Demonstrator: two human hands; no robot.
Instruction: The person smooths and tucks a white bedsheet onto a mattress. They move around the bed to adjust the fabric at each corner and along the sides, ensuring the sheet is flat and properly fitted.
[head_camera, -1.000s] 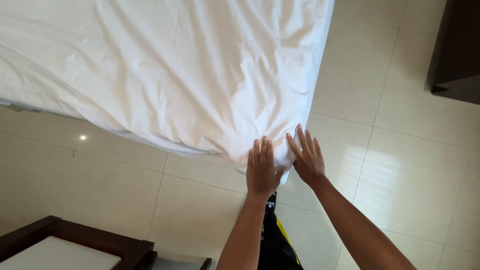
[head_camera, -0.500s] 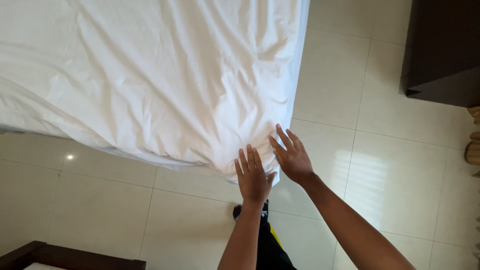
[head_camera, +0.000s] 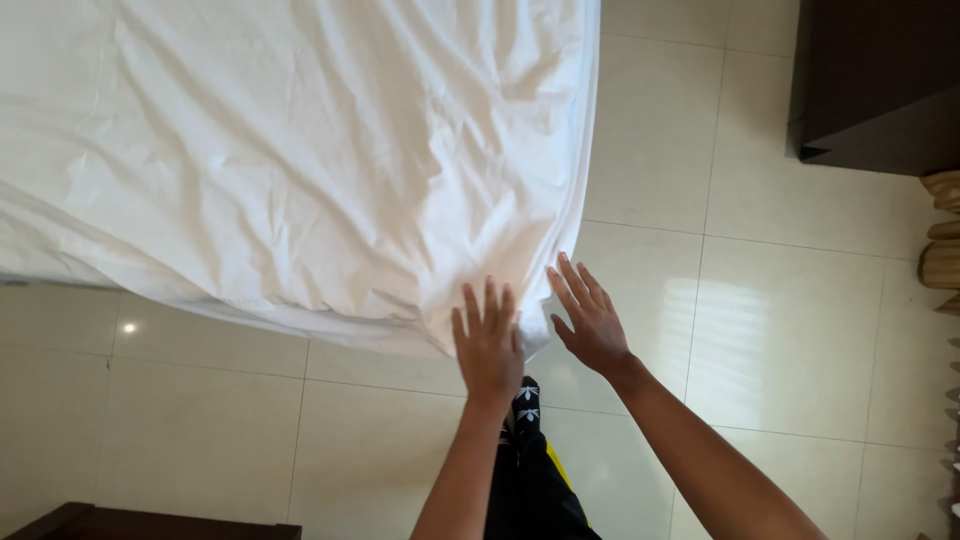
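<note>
A white sheet (head_camera: 300, 160) was found spread over the bed, wrinkled across most of its surface and covering the upper left of the view. Its near corner (head_camera: 530, 320) was seen hanging over the edge of the bed, above the pale tiled floor (head_camera: 780, 330).

The left hand (head_camera: 488, 345) was held flat, palm down, against the sheet at that corner. Its fingers (head_camera: 490, 305) were extended and only slightly apart; nothing was clamped between them. Contact with the cloth appeared likely at the fingertips, though it could not be confirmed for the whole palm.

The right hand (head_camera: 590, 322) was observed just beside the left, at the outer side of the corner. Its fingers (head_camera: 575, 285) were stretched out and fanned apart, holding nothing. Whether they touched the hanging edge of the sheet or stood just clear of it could not be told (the edge and the fingers overlapped in the view).

Both forearms were seen reaching up from the bottom of the view. Between them a foot in a dark patterned sock (head_camera: 525, 405) was noted on the floor, with dark trousers bearing a yellow stripe below it.

Dark wooden furniture (head_camera: 880, 80) was recorded at the upper right, well apart from the bed. Another dark wooden piece (head_camera: 150, 522) was noted at the bottom left edge.
</note>
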